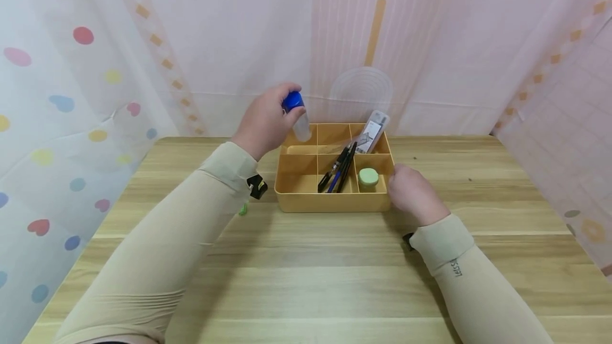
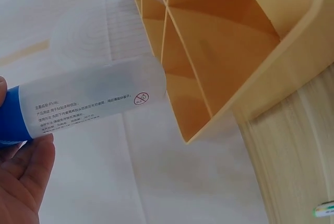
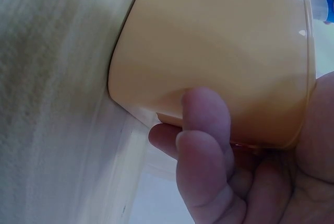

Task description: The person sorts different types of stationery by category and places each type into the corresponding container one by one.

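Spotter: Your left hand (image 1: 268,122), what's in it?

Recorder: You're grasping a translucent bottle (image 1: 302,127) by its blue cap (image 1: 293,100), thumb and fingers around it. Bottle tilted, cap uppermost. Fine print and a red crossed-circle mark on the side.

Spotter: Position?

Recorder: Lower end at the rear-left compartment of your yellow divided tray (image 1: 333,204). Can't tell whether it dips below the rim.

Spotter: And your right hand (image 1: 415,191)?

Recorder: Grasping the tray at its right side, near the front corner. Your fingers curl against the outer wall.

Spotter: Contents of the tray?

Recorder: Pens (image 1: 347,168) lean in the front-middle compartment, dark ones and a blue one. A small jar with a pale green top (image 1: 368,175) sits front-right, nearest your right hand. A clear case (image 1: 372,130) stands tilted in the rear-right compartment, its upper end above the rim.

Spotter: Outside it?

Recorder: The tray rests on the wood-grain surface (image 1: 311,269). A small green item (image 1: 243,209) lies left of it, beside your left sleeve (image 1: 181,243); too little shows to name it.
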`<state>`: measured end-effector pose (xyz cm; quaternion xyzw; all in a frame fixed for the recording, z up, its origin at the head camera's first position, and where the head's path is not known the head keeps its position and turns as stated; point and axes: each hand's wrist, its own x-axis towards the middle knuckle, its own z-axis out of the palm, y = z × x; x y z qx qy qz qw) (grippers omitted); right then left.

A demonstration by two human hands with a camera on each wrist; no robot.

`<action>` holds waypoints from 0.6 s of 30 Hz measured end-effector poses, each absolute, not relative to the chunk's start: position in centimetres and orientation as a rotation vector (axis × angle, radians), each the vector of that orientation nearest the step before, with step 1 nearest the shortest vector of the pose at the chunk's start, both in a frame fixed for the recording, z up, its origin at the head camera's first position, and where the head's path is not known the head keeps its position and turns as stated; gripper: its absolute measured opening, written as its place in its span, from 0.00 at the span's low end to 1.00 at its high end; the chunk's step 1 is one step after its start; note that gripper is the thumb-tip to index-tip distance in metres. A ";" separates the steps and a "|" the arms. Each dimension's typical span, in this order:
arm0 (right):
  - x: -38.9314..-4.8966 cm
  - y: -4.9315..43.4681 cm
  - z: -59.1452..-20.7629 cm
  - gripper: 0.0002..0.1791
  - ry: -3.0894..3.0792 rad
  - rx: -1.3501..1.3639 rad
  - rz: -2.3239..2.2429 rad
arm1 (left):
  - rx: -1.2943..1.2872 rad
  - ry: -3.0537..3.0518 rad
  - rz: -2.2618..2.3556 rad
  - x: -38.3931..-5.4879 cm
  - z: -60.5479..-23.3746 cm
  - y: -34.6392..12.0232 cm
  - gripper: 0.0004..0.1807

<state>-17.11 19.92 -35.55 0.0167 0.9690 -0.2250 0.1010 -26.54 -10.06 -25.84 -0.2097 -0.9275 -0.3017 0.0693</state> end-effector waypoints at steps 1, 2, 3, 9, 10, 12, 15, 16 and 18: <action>-17.1 19.9 -35.5 0.23 2.864 0.049 -0.661 | -0.632 -2.795 -0.912 -26.5 -25.9 -10.0 0.29; -17.1 19.9 -35.5 0.23 2.862 0.049 -0.660 | -0.634 -2.799 -0.913 -26.6 -26.1 -9.9 0.29; -17.1 19.8 -35.5 0.23 2.858 0.052 -0.662 | -0.637 -2.802 -0.914 -26.6 -26.2 -9.9 0.29; -17.0 19.9 -35.5 0.24 2.838 0.070 -0.680 | -0.671 -2.810 -0.911 -26.8 -26.7 -9.4 0.29; -17.0 19.9 -35.5 0.24 2.838 0.072 -0.678 | -0.676 -2.810 -0.913 -26.8 -26.8 -9.4 0.29; -17.0 19.9 -35.5 0.24 2.837 0.079 -0.682 | -0.682 -2.810 -0.919 -26.8 -27.0 -9.3 0.29; -16.9 19.9 -35.6 0.24 2.841 0.076 -0.684 | -0.682 -2.815 -0.920 -26.8 -27.2 -9.3 0.29; -16.9 19.9 -35.6 0.24 2.840 0.075 -0.687 | -0.681 -2.816 -0.920 -26.8 -27.3 -9.3 0.29; -16.9 19.8 -35.6 0.23 2.841 0.070 -0.689 | -0.675 -2.821 -0.919 -26.8 -27.5 -9.4 0.29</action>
